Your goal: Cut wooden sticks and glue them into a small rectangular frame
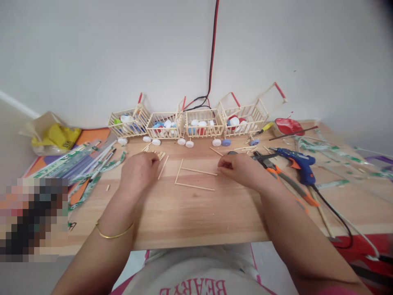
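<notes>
My left hand (138,172) rests knuckles-up on the wooden board (190,217), fingers curled over a small pile of short sticks (159,155). My right hand (242,169) pinches the right end of a thin wooden stick (199,171). That stick lies with two others in a three-sided frame: a short left side (178,171) and a lower stick (195,187). What the left fingers hold, if anything, is hidden.
Several stick-built carts (202,122) filled with bottle caps line the wall. A blue glue gun (299,164) and orange-handled pliers (285,177) lie at right. Packets of sticks (76,164) lie at left. A yellow bag (57,137) sits far left.
</notes>
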`<state>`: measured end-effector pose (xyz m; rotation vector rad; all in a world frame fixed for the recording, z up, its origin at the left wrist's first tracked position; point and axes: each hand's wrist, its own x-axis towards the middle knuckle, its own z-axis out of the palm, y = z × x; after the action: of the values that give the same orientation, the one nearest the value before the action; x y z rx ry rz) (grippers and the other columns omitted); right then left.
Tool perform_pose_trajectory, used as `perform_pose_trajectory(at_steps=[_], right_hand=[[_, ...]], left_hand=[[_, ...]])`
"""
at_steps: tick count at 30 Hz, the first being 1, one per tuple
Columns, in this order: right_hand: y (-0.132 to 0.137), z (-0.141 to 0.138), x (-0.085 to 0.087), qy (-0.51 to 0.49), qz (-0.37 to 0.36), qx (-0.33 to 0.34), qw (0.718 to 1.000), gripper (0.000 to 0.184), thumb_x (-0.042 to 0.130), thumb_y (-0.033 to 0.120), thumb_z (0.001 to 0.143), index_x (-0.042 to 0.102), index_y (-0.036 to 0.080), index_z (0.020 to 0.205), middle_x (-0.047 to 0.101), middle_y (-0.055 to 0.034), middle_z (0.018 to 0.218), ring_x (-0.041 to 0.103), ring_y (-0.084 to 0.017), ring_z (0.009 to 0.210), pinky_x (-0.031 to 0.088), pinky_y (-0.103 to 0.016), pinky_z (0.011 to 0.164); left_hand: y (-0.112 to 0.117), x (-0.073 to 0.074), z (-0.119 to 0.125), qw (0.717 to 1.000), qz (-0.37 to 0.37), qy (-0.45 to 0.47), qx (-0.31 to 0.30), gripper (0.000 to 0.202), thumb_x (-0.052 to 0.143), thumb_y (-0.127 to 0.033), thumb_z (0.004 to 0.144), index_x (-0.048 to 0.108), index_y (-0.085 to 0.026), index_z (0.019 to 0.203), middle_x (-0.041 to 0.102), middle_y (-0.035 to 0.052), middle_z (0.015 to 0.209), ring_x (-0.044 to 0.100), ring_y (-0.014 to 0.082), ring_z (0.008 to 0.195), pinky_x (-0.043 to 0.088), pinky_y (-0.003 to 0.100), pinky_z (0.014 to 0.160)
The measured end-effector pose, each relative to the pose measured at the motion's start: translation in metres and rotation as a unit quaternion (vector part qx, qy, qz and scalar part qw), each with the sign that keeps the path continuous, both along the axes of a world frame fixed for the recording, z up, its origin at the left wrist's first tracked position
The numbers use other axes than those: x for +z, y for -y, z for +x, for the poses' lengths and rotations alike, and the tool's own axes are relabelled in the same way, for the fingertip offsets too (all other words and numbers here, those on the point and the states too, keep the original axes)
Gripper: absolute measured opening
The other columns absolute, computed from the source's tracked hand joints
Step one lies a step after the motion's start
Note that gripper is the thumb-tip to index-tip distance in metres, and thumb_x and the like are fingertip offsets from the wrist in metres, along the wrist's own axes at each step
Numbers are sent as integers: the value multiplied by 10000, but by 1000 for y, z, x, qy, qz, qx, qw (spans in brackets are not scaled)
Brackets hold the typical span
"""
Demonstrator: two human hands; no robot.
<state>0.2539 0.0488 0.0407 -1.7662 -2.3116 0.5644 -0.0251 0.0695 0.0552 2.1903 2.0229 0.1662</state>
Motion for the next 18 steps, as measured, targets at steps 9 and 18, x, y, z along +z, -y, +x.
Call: perform_pose_trajectory(at_steps=[9,18], right_hand=[[0,3,-3,-25,25,-3,999,137,521,214,756,652,188,724,661,-26,698,562,-146,640,342,-231,565],[-1,4,-1,-60,35,-12,997,122,545,220,759,652,176,720,645,-19,658,543,-131,588,338,-231,544]], left_hand=[[-14,-20,2,997,-1,-64,47,298,422,-254,755,704,-169,804,700,147,872,622,290,815,375,322,583],[-14,-17,0,996,53,-47,58,351,407,-355,811,693,-153,784,694,158,825,621,290,789,383,326,593]])
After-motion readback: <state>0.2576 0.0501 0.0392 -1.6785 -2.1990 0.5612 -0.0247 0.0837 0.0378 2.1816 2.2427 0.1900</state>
